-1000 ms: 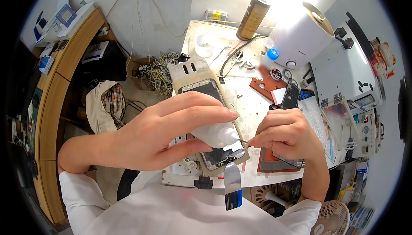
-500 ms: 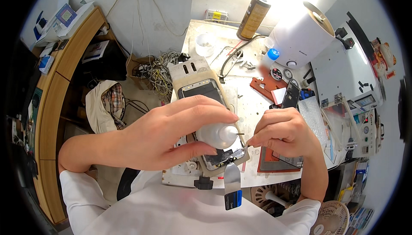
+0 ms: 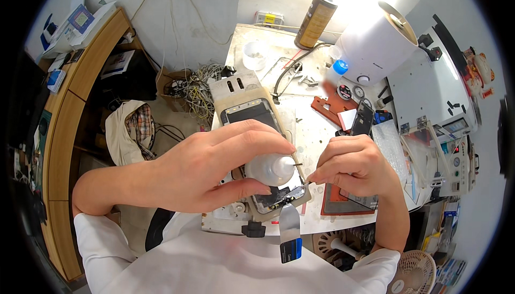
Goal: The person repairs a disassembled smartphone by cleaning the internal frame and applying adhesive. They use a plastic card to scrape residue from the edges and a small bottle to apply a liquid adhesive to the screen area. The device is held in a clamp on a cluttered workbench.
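Note:
My left hand (image 3: pixel 209 168) is wrapped round a translucent white squeeze bottle (image 3: pixel 268 169) with a thin needle tip, tilted over an opened phone (image 3: pixel 252 112). The phone lies in a beige clamp fixture (image 3: pixel 225 87) with a black knob (image 3: pixel 253 230). At the phone's near right corner, my right hand (image 3: pixel 351 165) is closed in a pinch on a slim metal tool (image 3: pixel 296 190), whose exact kind is too small to make out. A thin metal pry blade (image 3: pixel 290 224) with a black and blue end stands at the phone's near edge. The bottle and left hand hide the phone's middle.
Farther right are a red-brown plate (image 3: pixel 333 109), another phone (image 3: pixel 362 119) and a blue-capped bottle (image 3: pixel 339 70). A spray can (image 3: pixel 316 21) and white cylindrical appliance (image 3: pixel 375 42) stand at the back. A dark mat (image 3: pixel 343 206) lies near the right hand; a cable tangle (image 3: pixel 201 93) sits left.

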{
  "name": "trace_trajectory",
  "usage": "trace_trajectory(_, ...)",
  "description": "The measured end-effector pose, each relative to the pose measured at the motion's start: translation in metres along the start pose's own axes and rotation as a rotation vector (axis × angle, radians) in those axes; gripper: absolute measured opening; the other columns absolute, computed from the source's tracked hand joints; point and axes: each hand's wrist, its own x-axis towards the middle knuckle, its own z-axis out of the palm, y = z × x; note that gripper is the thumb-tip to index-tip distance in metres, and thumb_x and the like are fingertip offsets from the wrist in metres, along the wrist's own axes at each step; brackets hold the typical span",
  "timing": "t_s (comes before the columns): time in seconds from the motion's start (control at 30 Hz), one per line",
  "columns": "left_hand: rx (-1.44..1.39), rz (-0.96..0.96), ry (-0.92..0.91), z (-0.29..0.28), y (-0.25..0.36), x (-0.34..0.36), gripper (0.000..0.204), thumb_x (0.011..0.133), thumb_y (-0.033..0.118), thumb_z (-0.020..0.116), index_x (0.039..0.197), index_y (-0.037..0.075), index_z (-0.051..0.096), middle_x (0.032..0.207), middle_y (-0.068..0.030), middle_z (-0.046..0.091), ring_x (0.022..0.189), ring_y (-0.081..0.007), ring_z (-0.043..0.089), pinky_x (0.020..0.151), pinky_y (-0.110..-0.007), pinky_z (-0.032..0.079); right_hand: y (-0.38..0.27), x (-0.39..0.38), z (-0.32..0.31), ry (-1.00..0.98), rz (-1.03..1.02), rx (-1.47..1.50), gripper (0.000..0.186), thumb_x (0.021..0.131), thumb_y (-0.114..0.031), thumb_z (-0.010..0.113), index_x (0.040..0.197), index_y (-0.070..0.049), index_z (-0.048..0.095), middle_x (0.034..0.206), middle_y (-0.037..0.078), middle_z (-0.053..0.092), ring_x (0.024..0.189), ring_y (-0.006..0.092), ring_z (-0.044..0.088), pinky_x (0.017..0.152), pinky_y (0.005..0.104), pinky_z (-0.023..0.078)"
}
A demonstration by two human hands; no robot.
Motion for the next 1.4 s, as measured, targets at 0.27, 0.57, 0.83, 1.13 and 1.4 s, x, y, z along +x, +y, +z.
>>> trace_trajectory(0.27, 0.003, 0.008, 0.003, 0.0005, -0.0002, 0.0008, 0.055, 0.088, 0.012, 0.082, 0.136, 0.0, 0.058, 0.129, -0.0164, 0.065, 0.122, -0.0325, 0.063, 0.1, -0.042, 0.053, -0.0013, -0.0004, -0.0009, -0.011, 0.028, 0.01, 0.019, 0.073, 0.003, 0.072, 0.087, -0.006, 0.079, 0.078, 0.003, 0.069, 0.07, 0.0183, 0.068, 0.059, 0.0311, 0.052)
trace_trajectory(0.57, -0.012, 0.015, 0.004, 0.0004, -0.0003, 0.0012, 0.055, 0.088, 0.011, 0.082, 0.137, 0.001, 0.058, 0.13, -0.0158, 0.065, 0.122, -0.0325, 0.063, 0.1, -0.042, 0.053, -0.0003, -0.0001, -0.001, -0.017, 0.023, 0.016, 0.02, 0.073, 0.003, 0.072, 0.088, -0.007, 0.079, 0.078, 0.003, 0.069, 0.07, 0.0181, 0.068, 0.059, 0.0314, 0.052)
trace_trajectory(0.83, 0.011, -0.014, -0.012, -0.0005, 0.0006, 0.0007, 0.055, 0.088, 0.01, 0.082, 0.137, 0.002, 0.058, 0.13, -0.0152, 0.065, 0.123, -0.0324, 0.062, 0.101, -0.042, 0.053, 0.0, 0.0005, -0.0012, -0.017, 0.016, 0.009, 0.018, 0.072, 0.001, 0.074, 0.087, -0.007, 0.079, 0.077, 0.002, 0.069, 0.07, 0.0178, 0.067, 0.058, 0.0312, 0.051)
trace_trajectory(1.13, 0.0, -0.01, -0.006, 0.0006, -0.0003, 0.0013, 0.055, 0.088, 0.009, 0.081, 0.137, 0.001, 0.058, 0.131, -0.0146, 0.065, 0.125, -0.033, 0.062, 0.101, -0.042, 0.054, -0.002, 0.0038, -0.0015, -0.015, -0.021, -0.056, 0.016, 0.071, -0.001, 0.076, 0.085, -0.008, 0.079, 0.076, 0.0, 0.068, 0.07, 0.0179, 0.065, 0.058, 0.0312, 0.051)
trace_trajectory(1.4, -0.011, 0.0, -0.014, 0.0, -0.0014, 0.0013, 0.056, 0.088, 0.006, 0.081, 0.137, 0.0, 0.056, 0.131, -0.0147, 0.065, 0.124, -0.0335, 0.061, 0.099, -0.042, 0.054, 0.0024, 0.0052, -0.0016, -0.027, -0.035, -0.026, 0.017, 0.071, -0.001, 0.076, 0.086, -0.009, 0.08, 0.077, 0.0, 0.068, 0.07, 0.0173, 0.065, 0.058, 0.031, 0.05)
